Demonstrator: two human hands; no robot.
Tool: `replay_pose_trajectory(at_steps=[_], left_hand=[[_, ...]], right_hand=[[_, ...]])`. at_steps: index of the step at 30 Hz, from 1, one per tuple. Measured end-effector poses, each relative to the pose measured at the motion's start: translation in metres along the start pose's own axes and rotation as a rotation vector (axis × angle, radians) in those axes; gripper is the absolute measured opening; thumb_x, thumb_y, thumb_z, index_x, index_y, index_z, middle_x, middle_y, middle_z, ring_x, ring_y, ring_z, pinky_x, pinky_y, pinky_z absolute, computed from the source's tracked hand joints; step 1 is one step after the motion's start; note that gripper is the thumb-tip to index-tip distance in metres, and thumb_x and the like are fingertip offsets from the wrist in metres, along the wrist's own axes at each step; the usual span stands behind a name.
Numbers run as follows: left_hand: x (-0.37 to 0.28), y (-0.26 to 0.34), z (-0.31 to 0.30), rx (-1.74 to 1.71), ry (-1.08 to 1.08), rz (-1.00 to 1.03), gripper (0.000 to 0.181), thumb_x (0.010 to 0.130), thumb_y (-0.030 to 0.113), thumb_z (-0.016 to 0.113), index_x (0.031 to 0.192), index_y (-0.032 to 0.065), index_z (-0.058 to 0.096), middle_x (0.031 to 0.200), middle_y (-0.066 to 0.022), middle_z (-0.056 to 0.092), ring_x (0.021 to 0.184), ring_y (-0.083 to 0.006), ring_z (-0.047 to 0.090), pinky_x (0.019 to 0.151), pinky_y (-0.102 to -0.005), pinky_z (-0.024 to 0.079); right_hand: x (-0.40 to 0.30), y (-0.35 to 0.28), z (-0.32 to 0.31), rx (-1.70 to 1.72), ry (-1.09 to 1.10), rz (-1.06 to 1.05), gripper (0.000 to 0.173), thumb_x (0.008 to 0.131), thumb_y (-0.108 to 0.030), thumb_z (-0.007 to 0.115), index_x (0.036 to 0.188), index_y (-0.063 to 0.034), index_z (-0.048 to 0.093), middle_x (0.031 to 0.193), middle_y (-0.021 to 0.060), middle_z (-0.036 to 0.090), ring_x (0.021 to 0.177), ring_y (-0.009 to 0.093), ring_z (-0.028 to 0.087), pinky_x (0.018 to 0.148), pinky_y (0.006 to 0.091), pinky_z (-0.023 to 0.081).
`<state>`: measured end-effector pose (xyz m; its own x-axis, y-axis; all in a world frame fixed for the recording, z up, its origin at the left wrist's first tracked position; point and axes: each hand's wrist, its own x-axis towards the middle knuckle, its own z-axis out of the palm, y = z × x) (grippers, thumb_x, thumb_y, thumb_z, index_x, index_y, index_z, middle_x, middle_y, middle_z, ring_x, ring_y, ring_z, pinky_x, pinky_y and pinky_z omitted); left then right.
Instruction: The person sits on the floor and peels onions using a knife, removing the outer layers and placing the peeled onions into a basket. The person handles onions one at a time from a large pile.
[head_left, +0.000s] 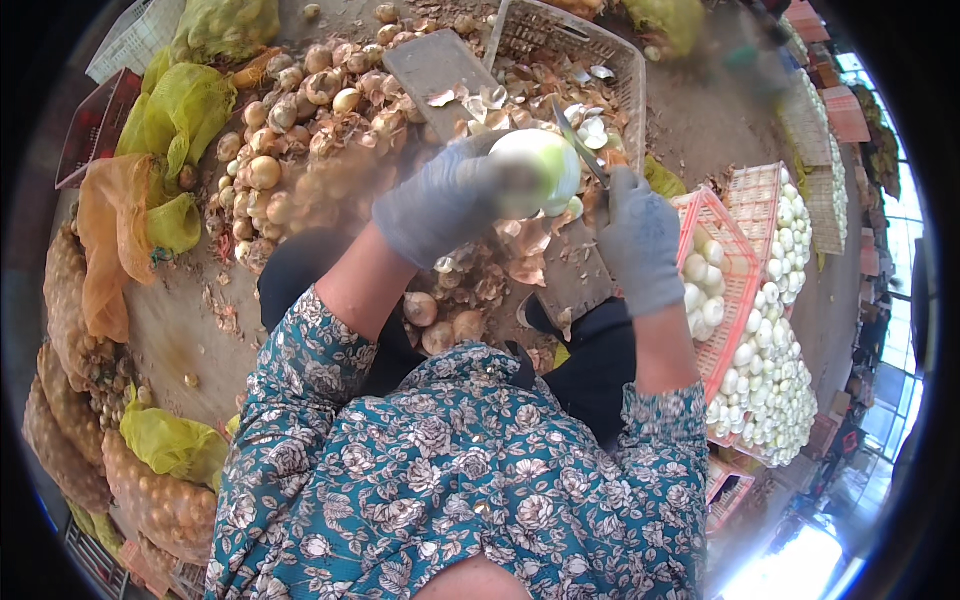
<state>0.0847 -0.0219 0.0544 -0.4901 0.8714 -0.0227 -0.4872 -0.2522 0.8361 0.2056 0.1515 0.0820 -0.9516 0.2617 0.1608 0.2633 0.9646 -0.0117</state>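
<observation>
My left hand (446, 196), in a grey glove, grips a large peeled onion (551, 169) that is white with a green tinge; a blur covers part of it. A knife (577, 142) is in my gloved right hand (641, 240), its blade slanting up and left close beside the onion's right side. Beneath both hands lie loose onion skins (525, 244) and a worn board (574, 274). Left of my left hand spreads a heap of unpeeled onions (281, 176).
A plastic crate (637, 90) with skins stands ahead, a grey board (435, 64) leaning across its near side. Pink crates (739, 277) of peeled onions stand at right. Filled mesh sacks (161, 495) and yellow netting (184, 112) line the left. Several unpeeled onions (442, 330) lie between my legs.
</observation>
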Motion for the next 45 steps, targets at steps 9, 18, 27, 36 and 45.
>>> replay_pose_trajectory(at_steps=[9, 18, 27, 36, 45], left_hand=[[0.008, 0.006, 0.022, 0.672, 0.090, 0.150, 0.089, 0.054, 0.009, 0.081, 0.130, 0.0046, 0.033, 0.120, -0.0109, 0.050, 0.110, -0.0225, 0.051, 0.094, -0.0334, 0.043], [0.005, -0.015, 0.015, 0.395, 0.116, 0.293, 0.079, 0.064, 0.007, 0.079, 0.130, 0.0037, 0.037, 0.123, -0.0072, 0.046, 0.113, -0.0180, 0.045, 0.100, -0.0323, 0.037], [0.000, -0.003, 0.012, 0.200, 0.333, 0.362, 0.059, 0.066, 0.030, 0.078, 0.110, -0.0024, 0.054, 0.091, -0.0101, 0.060, 0.083, -0.0155, 0.056, 0.076, -0.0289, 0.047], [-0.047, 0.050, -0.014, 0.115, 0.408, 0.359, 0.047, 0.074, 0.014, 0.073, 0.113, 0.0006, 0.051, 0.097, -0.0045, 0.057, 0.090, -0.0103, 0.052, 0.083, -0.0253, 0.045], [-0.068, 0.070, -0.065, 0.056, 0.625, 0.326, 0.048, 0.075, 0.023, 0.073, 0.111, 0.0006, 0.052, 0.095, -0.0048, 0.055, 0.088, -0.0113, 0.051, 0.079, -0.0257, 0.045]], right_hand=[[-0.005, -0.017, 0.004, 1.577, -0.146, 0.401, 0.057, 0.075, -0.046, 0.069, 0.105, -0.0003, 0.054, 0.081, 0.0018, 0.060, 0.064, 0.012, 0.056, 0.059, 0.0254, 0.048], [-0.035, 0.028, 0.038, 2.524, -0.011, 0.302, 0.059, 0.080, -0.036, 0.060, 0.125, -0.0026, 0.041, 0.109, 0.0097, 0.055, 0.081, 0.017, 0.056, 0.065, 0.0279, 0.049], [-0.134, 0.165, -0.045, 0.283, 0.426, 0.817, 0.060, 0.077, -0.012, 0.066, 0.128, -0.0010, 0.036, 0.064, 0.0079, 0.053, 0.037, 0.010, 0.037, 0.031, 0.0269, 0.029], [0.066, -0.069, 0.101, 0.304, 0.035, -0.618, 0.043, 0.082, -0.024, 0.059, 0.118, -0.0023, 0.050, 0.091, 0.0127, 0.062, 0.079, 0.032, 0.059, 0.075, 0.0383, 0.046], [0.157, -0.315, 0.238, 0.498, -0.634, -0.445, 0.036, 0.082, -0.026, 0.047, 0.109, -0.0029, 0.052, 0.094, 0.0289, 0.058, 0.094, 0.043, 0.054, 0.081, 0.0471, 0.043]])
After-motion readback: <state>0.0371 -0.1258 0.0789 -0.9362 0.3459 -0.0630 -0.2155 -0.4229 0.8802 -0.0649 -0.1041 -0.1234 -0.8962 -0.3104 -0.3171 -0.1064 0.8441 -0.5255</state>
